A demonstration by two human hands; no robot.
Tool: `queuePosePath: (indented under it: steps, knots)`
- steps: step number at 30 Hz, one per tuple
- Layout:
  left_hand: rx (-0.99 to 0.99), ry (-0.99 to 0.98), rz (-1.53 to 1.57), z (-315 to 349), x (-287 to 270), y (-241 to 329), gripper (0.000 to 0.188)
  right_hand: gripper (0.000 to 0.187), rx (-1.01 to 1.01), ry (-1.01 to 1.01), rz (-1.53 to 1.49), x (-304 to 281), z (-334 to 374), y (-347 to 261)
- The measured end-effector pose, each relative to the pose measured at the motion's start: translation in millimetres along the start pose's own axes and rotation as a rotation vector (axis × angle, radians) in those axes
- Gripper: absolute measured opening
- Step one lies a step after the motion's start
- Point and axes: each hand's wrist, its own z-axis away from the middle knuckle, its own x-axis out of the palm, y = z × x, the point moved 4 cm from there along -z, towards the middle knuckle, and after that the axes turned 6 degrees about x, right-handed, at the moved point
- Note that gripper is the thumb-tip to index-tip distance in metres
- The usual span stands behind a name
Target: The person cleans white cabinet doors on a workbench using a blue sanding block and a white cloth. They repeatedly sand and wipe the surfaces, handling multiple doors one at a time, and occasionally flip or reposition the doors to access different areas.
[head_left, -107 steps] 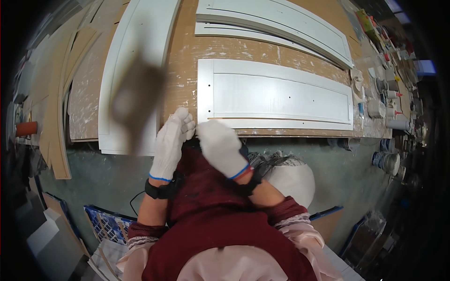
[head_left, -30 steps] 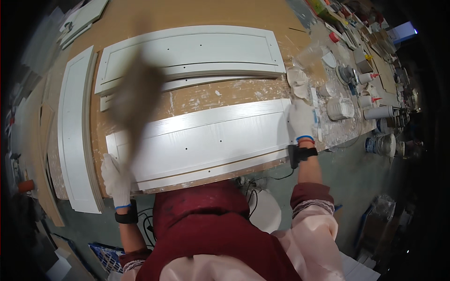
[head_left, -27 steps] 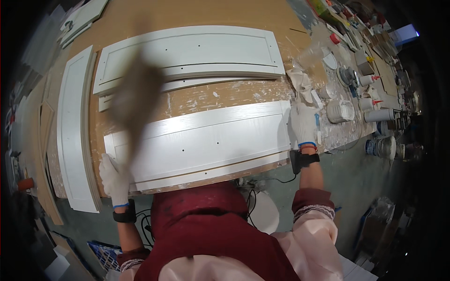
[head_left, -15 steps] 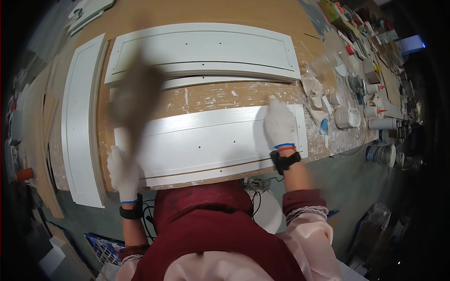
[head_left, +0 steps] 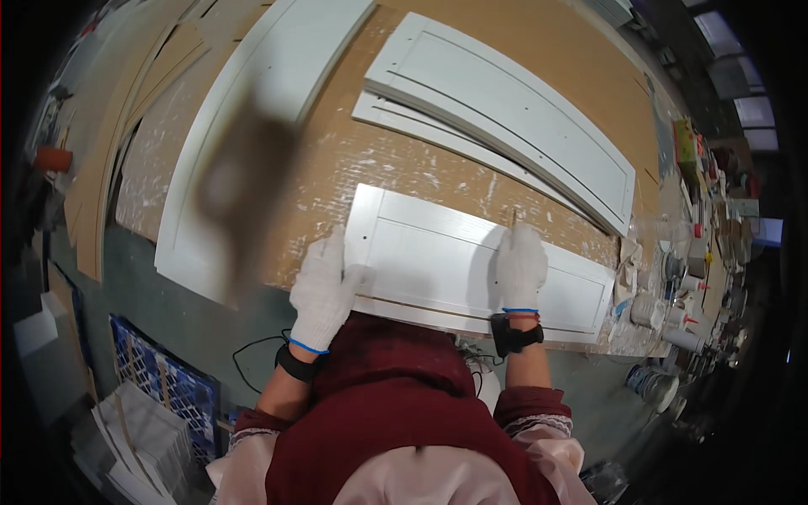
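Observation:
A long white panel (head_left: pixel 421 252) with a framed border and small dark holes lies near the table's front edge. At its left end is my left hand (head_left: pixel 324 282) in a white knitted glove, fingers stretched along the end and thumb apart over the surface. My right hand (head_left: pixel 522 265), also gloved, is closed over the right half of this panel, casting a shadow on it. A thin brownish tip of a slim tool (head_left: pixel 515 217) sticks out beyond its fingers; the rest is hidden in the hand.
Stacked white panels (head_left: pixel 505 101) lie at the back, and another long white panel (head_left: pixel 227 126) stands out on the left. Bottles, cups and rags (head_left: pixel 673 286) crowd the right side. A dark blur (head_left: pixel 248 177) covers part of the left view. A blue crate (head_left: pixel 164 370) is lower left.
The view has swung, so the table appears turned. My left hand has moved up along the panel's left end. My right hand has shifted left along the panel, away from its right end.

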Motion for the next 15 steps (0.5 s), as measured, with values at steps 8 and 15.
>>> queuePosePath:
  steps: [8, 15]
  knots:
    - [0.096, -0.068, 0.169, 1, 0, -19, 0.074, 0.02, -0.626, -0.288, -0.118, 20, 48, -202]
    - [0.142, -0.198, 0.183, 15, -8, -27, 0.084, 0.01, -0.535, -0.093, 0.214, 7, 39, -199]
